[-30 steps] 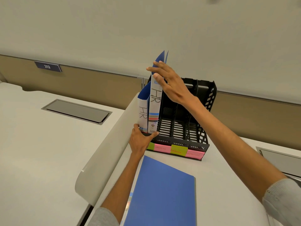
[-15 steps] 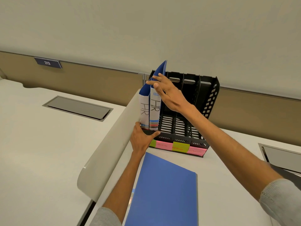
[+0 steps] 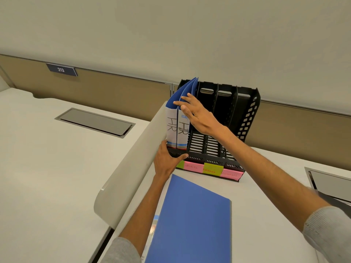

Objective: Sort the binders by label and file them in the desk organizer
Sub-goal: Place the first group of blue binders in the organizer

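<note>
Nearest: flat binder (image 3: 191, 221), blue, smooth plastic cover, lying face up on the desk (image 3: 266, 186) between my forearms. Its long axis runs away from me toward the desk organizer (image 3: 228, 114), skewed a little. The spine edge is on the left and its label is not readable from here. My left hand (image 3: 167, 160) is just beyond the binder's far left corner, so I judge it the nearer hand for the next pickup.

The left hand clasps the organizer's front left corner, thumb laid along the front lip. Its fingers go round the left side, mostly hidden. It looks like a steadying hold.

Sticky labels (image 3: 212, 169) run along the organizer's front base in pink and yellow-green paper. The writing is too small to read.

The organizer is black rigid plastic with a slatted floor, upright dividers and a perforated right wall. The HR binders (image 3: 171, 126), two of them, stand upright in its leftmost slot with white spines and blue covers. The other slots show bare slats.

My right hand (image 3: 197, 114) reaches across with fingers (image 3: 182, 102) straight and spread. The tips rest on the upper spine of the right-hand HR binder, gripping nothing.

Farther left are a curved pale divider panel (image 3: 129, 164), a grey metal hatch (image 3: 95, 122) and a number plate (image 3: 61, 69) reading 213.
</note>
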A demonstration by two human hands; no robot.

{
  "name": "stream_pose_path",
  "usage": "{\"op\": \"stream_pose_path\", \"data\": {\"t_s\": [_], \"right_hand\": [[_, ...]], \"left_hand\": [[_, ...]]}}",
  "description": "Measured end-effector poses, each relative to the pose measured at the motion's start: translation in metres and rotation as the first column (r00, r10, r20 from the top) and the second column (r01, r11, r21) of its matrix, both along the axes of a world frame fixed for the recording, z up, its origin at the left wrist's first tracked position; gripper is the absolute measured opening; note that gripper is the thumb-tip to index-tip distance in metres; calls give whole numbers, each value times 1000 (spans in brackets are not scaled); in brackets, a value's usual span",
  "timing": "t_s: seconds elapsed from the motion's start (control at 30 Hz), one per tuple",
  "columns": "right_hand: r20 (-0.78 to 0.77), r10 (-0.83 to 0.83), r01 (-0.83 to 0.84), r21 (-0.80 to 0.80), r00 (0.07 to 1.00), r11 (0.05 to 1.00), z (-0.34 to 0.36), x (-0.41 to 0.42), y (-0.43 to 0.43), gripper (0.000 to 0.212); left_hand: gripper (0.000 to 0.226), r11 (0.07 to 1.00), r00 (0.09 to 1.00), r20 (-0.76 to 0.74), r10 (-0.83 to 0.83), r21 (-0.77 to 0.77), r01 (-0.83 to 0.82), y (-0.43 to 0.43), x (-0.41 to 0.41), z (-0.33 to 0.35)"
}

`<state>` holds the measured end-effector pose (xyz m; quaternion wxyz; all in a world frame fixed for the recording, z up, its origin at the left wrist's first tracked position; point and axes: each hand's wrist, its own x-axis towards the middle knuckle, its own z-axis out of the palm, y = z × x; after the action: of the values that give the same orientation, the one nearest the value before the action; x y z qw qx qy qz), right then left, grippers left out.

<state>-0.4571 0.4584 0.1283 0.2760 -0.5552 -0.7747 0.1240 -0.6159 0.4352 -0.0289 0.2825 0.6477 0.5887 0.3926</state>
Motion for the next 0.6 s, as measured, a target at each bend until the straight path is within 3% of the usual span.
{"op": "stream_pose_path", "data": {"t_s": [0.27,0.6], "right_hand": [[83,-27,26,9,996,1000,4,2,-10,52],[-175,-158,145,-86,972,986,-51,38,-93,57]], "left_hand": [[89,996,997,-8,-81,-42,81,-13,-9,11],[71,995,997,-8,-74,-68,73,-59,-14,19]]}}
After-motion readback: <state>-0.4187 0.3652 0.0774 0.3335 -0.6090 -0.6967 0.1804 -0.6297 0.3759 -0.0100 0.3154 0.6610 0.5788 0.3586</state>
